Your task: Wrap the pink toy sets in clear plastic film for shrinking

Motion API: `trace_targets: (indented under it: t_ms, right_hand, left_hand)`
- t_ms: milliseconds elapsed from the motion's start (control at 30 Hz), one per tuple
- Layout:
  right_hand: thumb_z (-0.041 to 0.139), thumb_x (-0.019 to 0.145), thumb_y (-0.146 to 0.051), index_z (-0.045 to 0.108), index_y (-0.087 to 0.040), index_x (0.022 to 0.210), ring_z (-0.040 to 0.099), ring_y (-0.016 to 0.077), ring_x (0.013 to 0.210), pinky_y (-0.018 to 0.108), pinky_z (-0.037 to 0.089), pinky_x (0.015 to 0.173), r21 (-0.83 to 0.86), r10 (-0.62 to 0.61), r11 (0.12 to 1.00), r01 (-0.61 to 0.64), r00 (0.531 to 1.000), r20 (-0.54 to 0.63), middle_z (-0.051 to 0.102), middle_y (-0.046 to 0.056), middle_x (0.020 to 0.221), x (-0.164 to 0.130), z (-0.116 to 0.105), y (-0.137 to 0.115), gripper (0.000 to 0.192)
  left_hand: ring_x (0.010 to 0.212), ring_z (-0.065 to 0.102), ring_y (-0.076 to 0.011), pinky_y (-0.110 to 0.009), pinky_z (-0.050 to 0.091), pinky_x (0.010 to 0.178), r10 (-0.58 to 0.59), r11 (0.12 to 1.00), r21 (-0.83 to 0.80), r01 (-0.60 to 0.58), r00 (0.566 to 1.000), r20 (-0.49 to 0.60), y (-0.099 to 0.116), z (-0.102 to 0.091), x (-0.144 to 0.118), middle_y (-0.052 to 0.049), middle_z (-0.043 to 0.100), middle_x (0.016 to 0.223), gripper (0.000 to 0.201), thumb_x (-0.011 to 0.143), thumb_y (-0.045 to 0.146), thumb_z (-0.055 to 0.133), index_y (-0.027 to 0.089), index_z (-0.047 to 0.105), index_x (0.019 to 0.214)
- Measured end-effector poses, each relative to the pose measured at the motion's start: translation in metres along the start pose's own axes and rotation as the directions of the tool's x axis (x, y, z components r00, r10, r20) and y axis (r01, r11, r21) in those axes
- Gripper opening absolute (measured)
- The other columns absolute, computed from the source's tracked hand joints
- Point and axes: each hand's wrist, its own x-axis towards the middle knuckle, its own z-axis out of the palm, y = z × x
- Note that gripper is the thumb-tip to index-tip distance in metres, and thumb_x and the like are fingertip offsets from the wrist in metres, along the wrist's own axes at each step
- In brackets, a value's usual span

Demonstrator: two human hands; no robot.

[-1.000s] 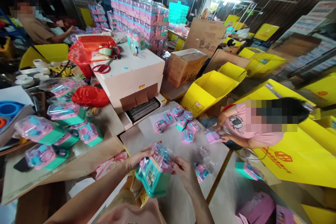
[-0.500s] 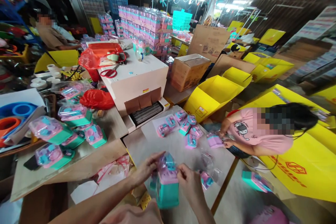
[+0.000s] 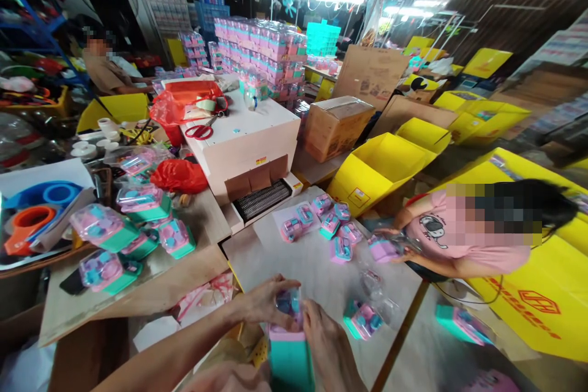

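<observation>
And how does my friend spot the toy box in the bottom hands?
Start at the big white machine, then the grey table in front. At the bottom edge, the left hand and right hand hold the toy box, unlike the loose boxes. It shows teal; the co-worker's box shows purple.

Bottom of the teal-and-pink box runs off the frame, and the left hand hides part of its clear top. Way right of that box — a pink thing, blurry and cut off, can't tell what.
</observation>
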Motion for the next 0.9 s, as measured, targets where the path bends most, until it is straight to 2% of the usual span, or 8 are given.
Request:
trace_targets:
  t_ms: [100,267,433,533,600,700,800,900]
  right_hand:
    - [0.022,0.091,-0.008,0.056,-0.017,0.087,0.06,0.0118,0.047,0.021,0.039,0.044,-0.004,-0.015,1.0,0.015,1.0,-0.014,0.062,0.001,0.06,-0.006,0.002,-0.002,0.035]
    - [0.034,0.083,-0.005,0.055,-0.018,0.071,0.054,0.0102,0.039,0.02,0.032,0.04,0.116,0.015,0.993,-0.026,0.996,0.091,0.057,-0.002,0.052,-0.004,-0.004,-0.001,0.027]
    - [0.042,0.076,-0.01,0.049,-0.018,0.059,0.047,0.0069,0.039,0.015,0.032,0.042,0.302,0.231,0.914,-0.269,0.96,0.157,0.051,-0.004,0.047,0.0,-0.008,-0.006,0.02]
    - [0.045,0.074,-0.013,0.05,-0.018,0.057,0.048,0.007,0.04,0.014,0.033,0.041,0.387,0.358,0.832,-0.398,0.918,0.172,0.05,-0.005,0.045,-0.005,-0.001,-0.015,0.018]
    - [0.044,0.077,-0.014,0.053,-0.017,0.06,0.051,0.008,0.042,0.014,0.037,0.043,0.405,0.394,0.805,-0.433,0.901,0.181,0.053,-0.004,0.047,-0.012,0.005,-0.021,0.019]
    - [0.037,0.085,-0.017,0.062,-0.015,0.084,0.063,0.0122,0.058,0.016,0.046,0.053,0.376,0.332,0.849,-0.372,0.928,0.168,0.067,0.003,0.068,-0.028,0.015,-0.028,0.025]
    - [0.04,0.081,-0.013,0.056,-0.012,0.113,0.066,0.0161,0.073,0.02,0.049,0.062,0.328,0.194,0.912,-0.248,0.963,0.187,0.069,0.009,0.087,-0.044,0.022,-0.03,0.036]
    - [0.045,0.074,-0.009,0.057,-0.014,0.109,0.064,0.0173,0.07,0.022,0.049,0.062,0.276,0.143,0.936,-0.22,0.952,0.272,0.067,0.007,0.083,-0.051,0.024,-0.027,0.038]
  left_hand:
    - [0.098,0.054,-0.0256,-0.037,0.045,0.086,-0.002,0.998,0.055,0.0,1.0,0.032,0.007,-0.001,-0.007,-0.01,0.053,0.111,0.084,0.059,0.057,0.07,0.02,0.048,0.132]
    - [0.091,0.057,-0.0265,-0.037,0.046,0.081,0.016,0.992,0.122,-0.026,0.997,0.078,0.015,-0.001,-0.011,-0.01,0.059,0.103,0.081,0.06,0.059,0.067,0.021,0.051,0.129]
    - [0.095,0.057,-0.026,-0.034,0.045,0.084,0.052,0.992,0.109,-0.06,0.996,0.077,0.012,-0.004,-0.013,-0.009,0.058,0.111,0.081,0.058,0.056,0.07,0.023,0.051,0.13]
    - [0.093,0.058,-0.0247,-0.03,0.046,0.08,0.08,0.988,0.123,-0.091,0.993,0.09,0.007,-0.006,-0.016,-0.008,0.059,0.108,0.075,0.06,0.055,0.07,0.024,0.054,0.126]
    - [0.09,0.059,-0.0237,-0.028,0.046,0.077,0.071,0.984,0.153,-0.087,0.992,0.108,0.005,-0.007,-0.019,-0.007,0.06,0.106,0.074,0.061,0.055,0.069,0.024,0.054,0.126]
    - [0.085,0.059,-0.0221,-0.026,0.045,0.073,0.042,0.978,0.197,-0.067,0.99,0.132,0.003,-0.008,-0.024,-0.005,0.062,0.099,0.066,0.062,0.056,0.066,0.024,0.058,0.12]
    - [0.082,0.059,-0.0212,-0.025,0.044,0.071,0.044,0.968,0.236,-0.085,0.984,0.175,0.006,-0.007,-0.027,-0.004,0.063,0.093,0.056,0.065,0.057,0.063,0.023,0.063,0.11]
    - [0.08,0.059,-0.0212,-0.025,0.044,0.068,0.014,0.955,0.287,-0.072,0.98,0.198,0.011,-0.008,-0.027,-0.004,0.064,0.09,0.055,0.065,0.057,0.063,0.022,0.063,0.108]
